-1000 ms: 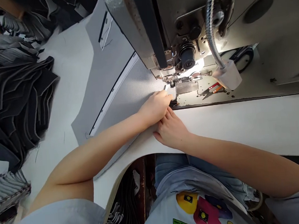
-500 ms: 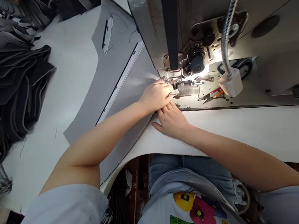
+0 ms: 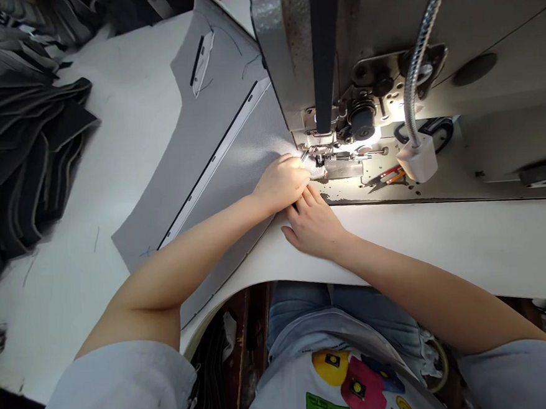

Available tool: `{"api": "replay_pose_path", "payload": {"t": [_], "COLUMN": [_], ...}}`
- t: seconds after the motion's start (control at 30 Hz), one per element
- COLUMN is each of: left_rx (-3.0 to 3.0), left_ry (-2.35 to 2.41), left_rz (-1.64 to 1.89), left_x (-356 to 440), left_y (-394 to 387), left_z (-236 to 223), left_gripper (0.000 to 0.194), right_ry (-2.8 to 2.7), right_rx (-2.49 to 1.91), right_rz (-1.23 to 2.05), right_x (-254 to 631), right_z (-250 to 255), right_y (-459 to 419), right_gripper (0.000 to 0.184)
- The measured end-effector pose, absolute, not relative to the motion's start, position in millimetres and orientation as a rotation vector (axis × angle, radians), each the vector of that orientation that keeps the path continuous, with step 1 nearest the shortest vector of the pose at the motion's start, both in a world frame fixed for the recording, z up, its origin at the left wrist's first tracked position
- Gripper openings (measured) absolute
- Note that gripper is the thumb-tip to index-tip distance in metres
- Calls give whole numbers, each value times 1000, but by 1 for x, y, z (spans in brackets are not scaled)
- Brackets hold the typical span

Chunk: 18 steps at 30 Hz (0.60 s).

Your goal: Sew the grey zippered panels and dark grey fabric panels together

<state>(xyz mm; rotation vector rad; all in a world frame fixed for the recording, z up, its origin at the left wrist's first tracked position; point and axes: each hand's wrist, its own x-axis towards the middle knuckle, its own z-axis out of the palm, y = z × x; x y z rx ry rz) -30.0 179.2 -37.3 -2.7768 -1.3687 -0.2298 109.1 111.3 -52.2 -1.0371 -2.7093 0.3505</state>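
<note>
A large grey fabric panel (image 3: 160,200) lies slantwise on the white table, its tip by the needle area of the sewing machine (image 3: 285,54). A pale strip with a dark edge (image 3: 214,162) runs along the panel, and a shorter similar piece (image 3: 201,63) with loose threads lies farther up. My left hand (image 3: 283,182) is closed on the panel just left of the presser foot (image 3: 320,160), its fingertips curled out of sight. Against it, my right hand (image 3: 314,223) rests flat with fingers stretched and thumb apart, fingertips at the panel's edge.
Thread snips with red and orange handles (image 3: 387,176) lie on the machine bed. A white lamp head (image 3: 418,157) hangs there on a flexible metal neck. Stacked dark fabric pieces (image 3: 22,172) cover the table's left side. The table's curved edge (image 3: 241,290) runs before my lap.
My left hand has drawn slightly left and down from the presser foot, which shows more now. My right hand has shifted slightly downward. The view has tilted a little.
</note>
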Motion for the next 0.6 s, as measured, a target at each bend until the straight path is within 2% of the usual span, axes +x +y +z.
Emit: {"api": "replay_pose_path", "payload": {"t": [0.6], "left_rx": [-2731], "left_ry": [-1520], "left_rz": [-316], "left_x": [-25], "left_y": [199], "left_z": [-44], "left_gripper": [28], "right_ry": [-2643], "right_rx": [-1084], "right_rz": [343], "right_x": [109], "right_z": [-56], "right_y": [113], "right_gripper": [60]}}
